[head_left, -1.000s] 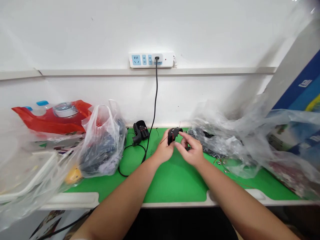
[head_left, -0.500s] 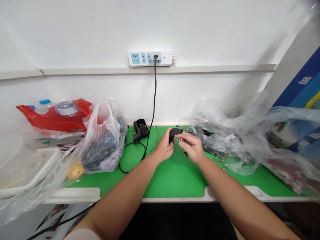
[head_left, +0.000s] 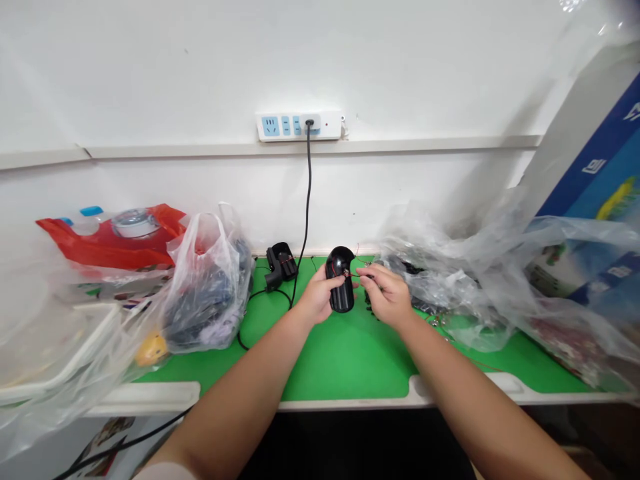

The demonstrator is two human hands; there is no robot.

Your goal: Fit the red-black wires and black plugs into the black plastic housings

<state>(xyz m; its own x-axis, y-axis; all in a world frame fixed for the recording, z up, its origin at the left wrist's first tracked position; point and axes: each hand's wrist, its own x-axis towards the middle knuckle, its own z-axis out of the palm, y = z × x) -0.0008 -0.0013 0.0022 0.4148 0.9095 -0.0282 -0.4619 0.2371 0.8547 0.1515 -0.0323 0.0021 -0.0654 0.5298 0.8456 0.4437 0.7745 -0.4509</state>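
Observation:
A glossy black plastic shell [head_left: 342, 295], rounded at its top, is held above the green mat [head_left: 345, 360] by my left hand [head_left: 319, 295], whose thumb lies across its front. Thin red and dark wires run out of the shell to the right. My right hand [head_left: 386, 292] pinches these wires [head_left: 354, 274] beside the shell. Behind and left of my left hand, a second black part [head_left: 281, 265] with a red wire rests on the mat.
A clear bag of dark items [head_left: 207, 293], a red bag [head_left: 120, 243] and a white tray [head_left: 85, 347] are at the left. Plastic-wrapped parts [head_left: 430, 280] lie at the right beside a large box [head_left: 575, 173]. A black cable [head_left: 309, 200] hangs from the power strip [head_left: 265, 127].
The black shell has been turned, so its hollow side and wires now show. My right hand has shifted slightly right with the wires between its fingers.

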